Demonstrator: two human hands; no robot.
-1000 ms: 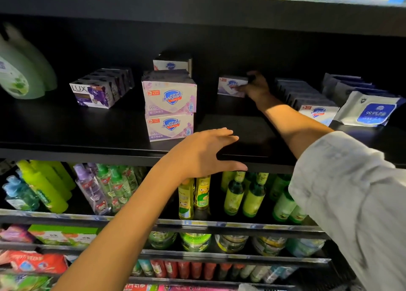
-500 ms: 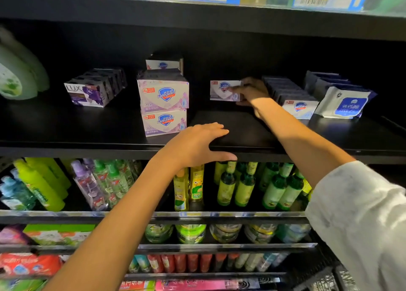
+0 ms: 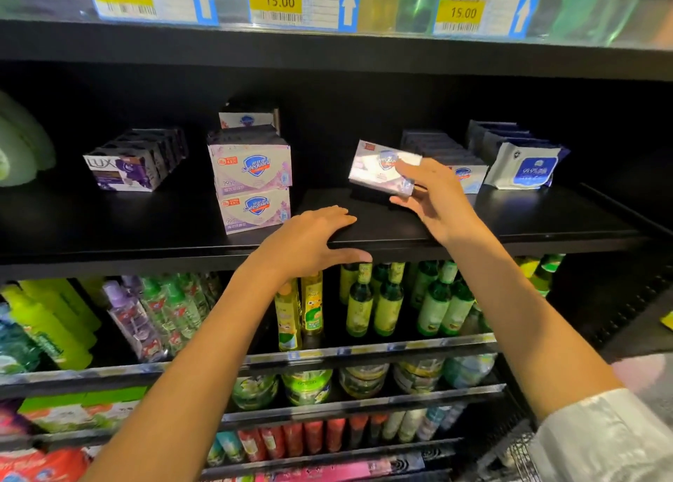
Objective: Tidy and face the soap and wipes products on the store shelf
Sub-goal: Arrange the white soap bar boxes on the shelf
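A: Cardboard, pale lilac and glossy: that was the soap box the right hand gripped, thumb under its near edge, fingers over the top, the box tilted and lifted just off the black shelf.

B: And the left hand?

A: Flat and relaxed on the shelf's front lip, fingers straight, holding nothing. It lay below and to the left of the right hand.

B: What could have gone wrong?

A: My guess is that the grip was shallow, taken at one end of the box, so the box might have slipped and dropped past the lip onto the bottles under the left hand. Swinging it left might also have knocked the Safeguard stack, two boxes high and just beyond the left hand's fingertips.

B: Any writing?

A: "Safeguard" on a blue shield on both stacked boxes, with a red price flash I read as 4.9. The held box showed the same shield, blurred. Further left of the left hand, a row of purple LUX boxes. To the right of the right hand, a wipes pack marked "99.9%". Above both hands, yellow price tags read 13.80, 15.00, 15.00.
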